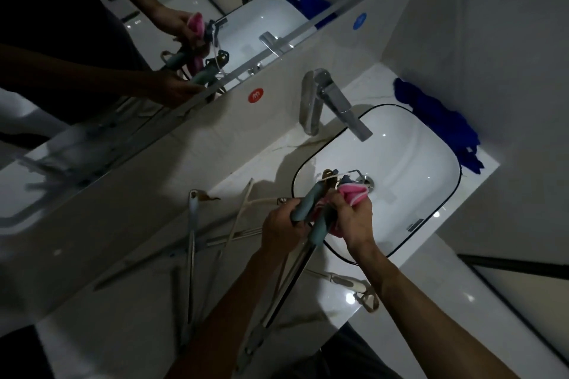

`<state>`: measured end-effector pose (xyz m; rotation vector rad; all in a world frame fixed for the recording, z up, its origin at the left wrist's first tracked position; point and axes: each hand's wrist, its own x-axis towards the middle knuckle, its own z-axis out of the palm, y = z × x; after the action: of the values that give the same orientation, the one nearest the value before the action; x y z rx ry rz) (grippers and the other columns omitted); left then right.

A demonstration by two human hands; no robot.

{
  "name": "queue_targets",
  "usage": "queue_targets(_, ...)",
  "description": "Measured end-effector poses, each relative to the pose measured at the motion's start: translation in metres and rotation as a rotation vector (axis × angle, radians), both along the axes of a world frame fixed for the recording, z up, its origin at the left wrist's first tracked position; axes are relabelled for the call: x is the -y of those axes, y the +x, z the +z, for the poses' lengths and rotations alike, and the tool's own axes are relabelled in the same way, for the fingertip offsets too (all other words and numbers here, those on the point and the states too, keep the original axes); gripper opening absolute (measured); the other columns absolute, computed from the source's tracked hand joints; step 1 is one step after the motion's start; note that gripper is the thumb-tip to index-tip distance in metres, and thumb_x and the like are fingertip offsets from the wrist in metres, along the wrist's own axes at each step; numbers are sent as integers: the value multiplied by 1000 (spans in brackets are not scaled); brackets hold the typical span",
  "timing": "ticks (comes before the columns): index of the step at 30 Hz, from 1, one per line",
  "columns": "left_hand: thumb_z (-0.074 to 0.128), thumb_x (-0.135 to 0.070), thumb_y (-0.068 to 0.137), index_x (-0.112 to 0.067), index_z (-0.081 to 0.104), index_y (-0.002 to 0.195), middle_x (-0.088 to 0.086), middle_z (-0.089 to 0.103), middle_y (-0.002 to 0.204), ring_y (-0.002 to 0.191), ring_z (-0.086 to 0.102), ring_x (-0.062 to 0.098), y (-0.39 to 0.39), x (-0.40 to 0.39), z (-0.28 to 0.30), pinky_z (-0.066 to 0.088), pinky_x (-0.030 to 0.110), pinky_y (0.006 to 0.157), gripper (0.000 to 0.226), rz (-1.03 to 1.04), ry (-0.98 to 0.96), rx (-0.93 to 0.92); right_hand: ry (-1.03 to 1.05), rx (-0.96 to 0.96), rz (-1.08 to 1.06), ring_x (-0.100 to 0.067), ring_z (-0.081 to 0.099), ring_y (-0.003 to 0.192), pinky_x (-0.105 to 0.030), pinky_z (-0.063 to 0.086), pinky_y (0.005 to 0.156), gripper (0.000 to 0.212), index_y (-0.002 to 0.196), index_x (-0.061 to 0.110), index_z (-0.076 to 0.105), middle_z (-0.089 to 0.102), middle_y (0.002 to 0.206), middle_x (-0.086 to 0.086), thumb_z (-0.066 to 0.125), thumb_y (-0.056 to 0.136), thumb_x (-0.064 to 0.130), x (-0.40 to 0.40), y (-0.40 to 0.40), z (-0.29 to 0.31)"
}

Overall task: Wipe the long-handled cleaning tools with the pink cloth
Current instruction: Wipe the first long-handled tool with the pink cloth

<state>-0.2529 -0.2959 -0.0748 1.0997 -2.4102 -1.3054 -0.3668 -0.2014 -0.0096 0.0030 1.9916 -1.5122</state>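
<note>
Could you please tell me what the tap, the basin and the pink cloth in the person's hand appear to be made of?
Tap: polished metal, probably chrome, judging by its mirror-like sheen. Basin: glossy white ceramic, it seems, with sharp highlights and a thin dark rim. Pink cloth, gripped by the right hand: soft bunched fabric, possibly microfibre; the weave is too dim to tell.

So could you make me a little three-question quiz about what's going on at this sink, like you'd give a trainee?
1. True or false: the pink cloth is held in the left hand.
2. Which colour is the cloth lying on the counter beside the sink? A) green B) blue C) yellow
3. Fill the gap: the two tool handles being held above the sink are pale ____ in colour.

Key
1. False: the right hand holds it, and the left hand grips a handle.
2. B: the blue cloth lies to the basin's far right.
3. Teal.
</note>
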Motion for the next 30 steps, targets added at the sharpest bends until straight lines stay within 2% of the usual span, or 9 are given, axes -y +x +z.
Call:
queue_targets(2,52,-47,81,-26,67,106,-8,70,90,80,62,10,5,5,5,49,25,74,36,-34,128,40,-35,3,-17,-36,72,83,-61,60,74,11,94,7,64,73,88,-16,65,92,18,4,-2,5)
queue_targets(8,69,-25,73,-36,59,94,-12,67,84,82,64,14,21,28,27,52,31,73,25,-57,298,97,-80,-127,-26,-45,65,83,-65,56,68,18,75,16,63,66,82,-20,66,90,25,21,1,34)
queue_targets(13,67,-18,80,-34,52,99,-4,68,97,87,64,20,30,38,45,51,31,70,29,78,142,177,-202,-100,-29,-40,72,78,-56,62,71,18,96,-5,58,68,89,-29,64,94,12,30,-7,65)
queue_targets(16,60,-13,91,-24,56,117,-2,66,106,93,60,15,30,36,59,45,27,73,28,179,83,176,-193,-186,40,-30,73,80,-46,62,74,15,93,0,63,70,90,-22,65,95,14,32,4,77)
queue_targets(18,59,-14,92,-23,58,113,-1,65,106,97,62,18,28,33,66,47,30,73,23,201,75,171,-205,-217,72,-27,72,82,-43,61,77,18,91,3,64,70,90,-19,67,92,21,33,12,85)
queue_targets(21,62,-8,90,-14,67,109,1,68,106,98,64,18,25,29,79,53,34,82,20,234,56,99,-211,-239,117,-31,70,89,-51,59,84,28,94,9,65,70,93,-15,67,87,36,36,22,92)
queue_targets(24,62,-1,89,-12,73,102,-4,72,94,86,68,10,23,24,99,53,24,77,21,242,103,-85,-236,-266,143,-29,70,87,-53,58,84,27,92,10,67,70,91,-14,68,88,36,36,29,100)
queue_targets(27,57,4,89,-16,72,107,-6,74,98,90,68,1,23,18,131,50,12,77,31,195,200,-265,-289,-276,171,-28,72,86,-52,58,84,29,90,8,70,73,88,-11,67,88,36,36,36,109)
queue_targets(30,54,4,90,-22,70,104,-3,73,100,94,67,7,31,19,153,52,18,79,34,162,225,-348,-341,-265,200,-25,74,88,-50,59,88,22,99,5,70,76,90,-8,65,96,26,39,44,124)
